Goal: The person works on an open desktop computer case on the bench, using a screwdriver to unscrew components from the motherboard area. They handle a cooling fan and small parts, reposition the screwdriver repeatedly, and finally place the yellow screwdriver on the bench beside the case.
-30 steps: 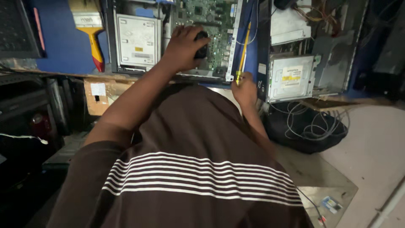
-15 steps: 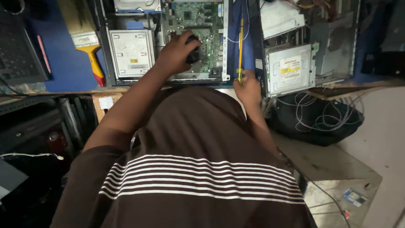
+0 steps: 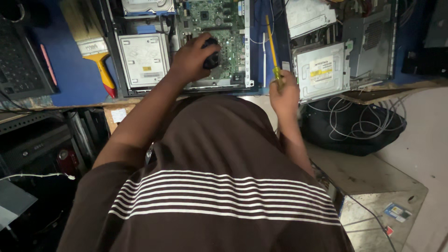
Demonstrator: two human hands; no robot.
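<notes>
An opened desktop computer case [image 3: 116,70] lies flat on the blue bench top, its green motherboard [image 3: 219,21] exposed. My left hand [image 3: 189,60] is closed over a round black part [image 3: 212,58] that sits on the board's near half. Whether that part is lifted or resting I cannot tell. My right hand [image 3: 284,95] grips the handle of a yellow screwdriver [image 3: 272,44], whose shaft points away from me along the case's right wall. A silver drive [image 3: 142,58] fills the case's left bay.
A second open case [image 3: 368,42] with a silver drive [image 3: 322,70] lies to the right. A wide paintbrush [image 3: 91,46] with a yellow handle and a black keyboard [image 3: 18,60] rest at the left. A black bag [image 3: 354,126] holding white cables sits below the bench edge.
The view has tilted, so the bench and cases sit lower in the picture. Both hands keep their grips, the left on the black part, the right on the screwdriver.
</notes>
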